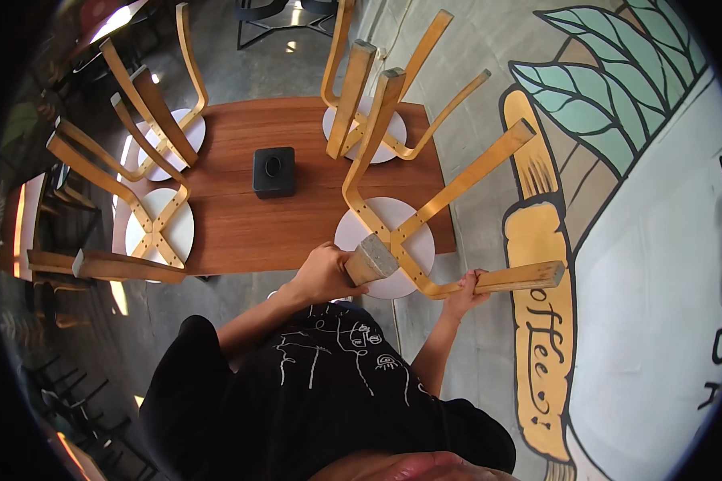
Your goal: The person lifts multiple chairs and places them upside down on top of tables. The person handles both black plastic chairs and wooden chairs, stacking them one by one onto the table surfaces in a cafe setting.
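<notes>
An upturned stool (385,216) with a round white seat and bent light-wood legs is at the near right corner of a brown wooden table (240,240). Its legs point upward. My left hand (328,273) grips the leg closest to me, whose worn end faces the camera. Around the right-hand leg, near its bend, my right hand (466,294) is closed. The seat overlaps the table's front edge in this view; whether it rests on the tabletop, I cannot tell.
Upturned stools stand at the table's far right (391,129), far left (177,129) and near left (153,225). A black box with a round opening (274,172) sits mid-table. A painted wall (481,240) runs along the right. Further furniture is at the left.
</notes>
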`<move>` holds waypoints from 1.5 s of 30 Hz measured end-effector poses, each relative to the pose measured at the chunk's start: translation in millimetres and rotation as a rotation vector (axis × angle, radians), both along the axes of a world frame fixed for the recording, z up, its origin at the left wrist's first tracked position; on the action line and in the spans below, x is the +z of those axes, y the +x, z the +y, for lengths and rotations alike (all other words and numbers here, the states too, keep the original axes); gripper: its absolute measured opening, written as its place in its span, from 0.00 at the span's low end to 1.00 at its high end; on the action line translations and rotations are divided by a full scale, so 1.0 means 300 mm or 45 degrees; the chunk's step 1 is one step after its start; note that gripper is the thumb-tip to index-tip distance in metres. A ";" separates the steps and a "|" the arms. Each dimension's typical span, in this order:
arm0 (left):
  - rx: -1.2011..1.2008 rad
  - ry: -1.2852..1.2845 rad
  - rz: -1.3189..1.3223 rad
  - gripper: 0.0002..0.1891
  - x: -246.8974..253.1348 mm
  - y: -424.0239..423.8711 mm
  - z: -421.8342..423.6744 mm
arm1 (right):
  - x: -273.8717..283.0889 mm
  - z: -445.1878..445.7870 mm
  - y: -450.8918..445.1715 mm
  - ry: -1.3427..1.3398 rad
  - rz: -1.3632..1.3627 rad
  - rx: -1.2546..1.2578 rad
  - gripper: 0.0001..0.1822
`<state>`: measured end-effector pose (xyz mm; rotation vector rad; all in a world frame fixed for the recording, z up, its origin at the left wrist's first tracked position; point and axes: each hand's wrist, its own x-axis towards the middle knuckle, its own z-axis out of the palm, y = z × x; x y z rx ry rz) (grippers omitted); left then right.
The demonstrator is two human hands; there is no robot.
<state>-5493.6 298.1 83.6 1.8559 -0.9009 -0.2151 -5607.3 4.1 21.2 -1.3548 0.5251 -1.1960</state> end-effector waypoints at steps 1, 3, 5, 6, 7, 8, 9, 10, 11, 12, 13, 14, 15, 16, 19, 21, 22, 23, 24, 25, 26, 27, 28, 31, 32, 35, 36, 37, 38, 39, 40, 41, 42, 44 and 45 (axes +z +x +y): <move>0.036 0.051 -0.025 0.19 -0.012 0.003 -0.027 | -0.021 -0.030 0.029 0.024 -0.013 0.029 0.07; 0.095 0.155 -0.070 0.19 -0.042 0.012 -0.077 | -0.053 -0.083 0.062 0.048 -0.009 0.069 0.07; 0.162 0.208 -0.052 0.17 -0.047 0.013 -0.126 | -0.062 -0.137 0.107 0.035 -0.005 0.090 0.07; 0.181 0.196 -0.026 0.17 -0.054 0.002 -0.143 | -0.068 -0.156 0.124 0.038 -0.013 0.124 0.07; 0.197 0.183 0.000 0.17 -0.061 -0.003 -0.161 | -0.068 -0.177 0.144 0.042 -0.021 0.155 0.07; 0.199 0.201 -0.018 0.16 -0.067 -0.001 -0.180 | -0.073 -0.190 0.163 0.046 -0.028 0.183 0.07; 0.216 0.202 -0.071 0.16 -0.078 -0.004 -0.198 | -0.075 -0.206 0.177 0.063 -0.035 0.198 0.07; 0.232 0.204 -0.124 0.16 -0.087 -0.008 -0.213 | -0.078 -0.218 0.190 0.080 -0.042 0.212 0.07; 0.246 0.207 -0.177 0.16 -0.093 -0.011 -0.222 | -0.085 -0.226 0.199 0.098 -0.049 0.225 0.07; 0.247 0.225 -0.111 0.14 -0.084 -0.010 -0.234 | -0.106 -0.251 0.199 0.068 -0.062 0.226 0.07; 0.244 0.257 -0.102 0.14 -0.083 -0.006 -0.245 | -0.137 -0.270 0.199 0.038 -0.078 0.238 0.07; 0.239 0.290 -0.093 0.13 -0.082 0.002 -0.256 | -0.165 -0.293 0.204 0.008 -0.095 0.249 0.07; 0.240 0.332 -0.070 0.13 -0.087 -0.004 -0.257 | -0.163 -0.295 0.210 -0.010 -0.037 0.248 0.07; 0.267 0.306 -0.079 0.12 -0.092 -0.004 -0.264 | -0.159 -0.299 0.213 -0.029 0.019 0.246 0.07; 0.328 0.261 -0.085 0.12 -0.118 -0.008 -0.286 | -0.148 -0.324 0.234 -0.103 0.101 0.263 0.09; 0.362 0.256 -0.054 0.12 -0.140 -0.017 -0.308 | -0.148 -0.338 0.246 -0.125 0.125 0.303 0.10; 0.375 0.268 -0.061 0.13 -0.145 -0.021 -0.309 | -0.147 -0.337 0.248 -0.120 0.137 0.334 0.11; 0.388 0.279 -0.067 0.13 -0.147 -0.027 -0.296 | -0.146 -0.334 0.247 -0.116 0.149 0.365 0.12; 0.425 0.286 -0.072 0.13 -0.144 -0.040 -0.292 | -0.159 -0.339 0.245 -0.131 0.194 0.389 0.11; 0.463 0.287 -0.011 0.14 -0.139 -0.045 -0.298 | -0.188 -0.343 0.231 -0.145 0.240 0.403 0.10; 0.503 0.287 0.050 0.16 -0.129 -0.049 -0.298 | -0.218 -0.345 0.223 -0.160 0.286 0.420 0.11; 0.538 0.286 0.107 0.17 -0.115 -0.048 -0.293 | -0.225 -0.329 0.226 -0.160 0.292 0.377 0.12; 0.513 0.314 0.120 0.31 -0.099 -0.050 -0.273 | -0.230 -0.306 0.228 -0.162 0.298 0.338 0.14; 0.673 0.453 0.165 0.46 -0.114 -0.131 -0.157 | -0.292 -0.284 0.187 -0.113 0.536 0.300 0.35; 0.671 0.530 0.325 0.55 -0.161 -0.167 -0.099 | -0.323 -0.246 0.168 -0.034 0.542 0.247 0.38; 0.821 0.602 0.572 0.47 -0.274 -0.287 0.078 | -0.360 -0.148 0.059 0.234 0.827 0.139 0.48; 0.803 0.705 0.658 0.44 -0.289 -0.327 0.142 | -0.406 -0.131 0.014 0.354 1.130 0.139 0.49; 0.779 0.804 0.758 0.42 -0.301 -0.374 0.208 | -0.454 -0.110 -0.029 0.458 1.446 0.126 0.50; 0.754 0.896 0.866 0.40 -0.310 -0.425 0.266 | -0.499 -0.091 -0.062 0.485 1.666 0.347 0.46; 0.740 0.901 0.877 0.38 -0.316 -0.436 0.321 | -0.530 -0.048 -0.118 0.528 1.833 0.548 0.42; 0.821 0.866 0.967 0.36 -0.328 -0.516 0.367 | -0.568 -0.023 -0.099 0.455 1.987 0.874 0.40; 0.870 0.840 1.015 0.34 -0.346 -0.576 0.416 | -0.600 0.023 -0.074 0.393 2.009 1.126 0.39; 0.952 0.782 0.989 0.35 -0.372 -0.635 0.458 | -0.630 0.075 -0.045 0.308 2.018 1.323 0.37; 0.941 0.745 0.979 0.34 -0.392 -0.687 0.565 | -0.681 0.190 -0.010 0.172 1.977 1.522 0.34; 1.018 0.680 1.044 0.34 -0.397 -0.748 0.609 | -0.702 0.252 0.050 0.044 2.020 1.662 0.33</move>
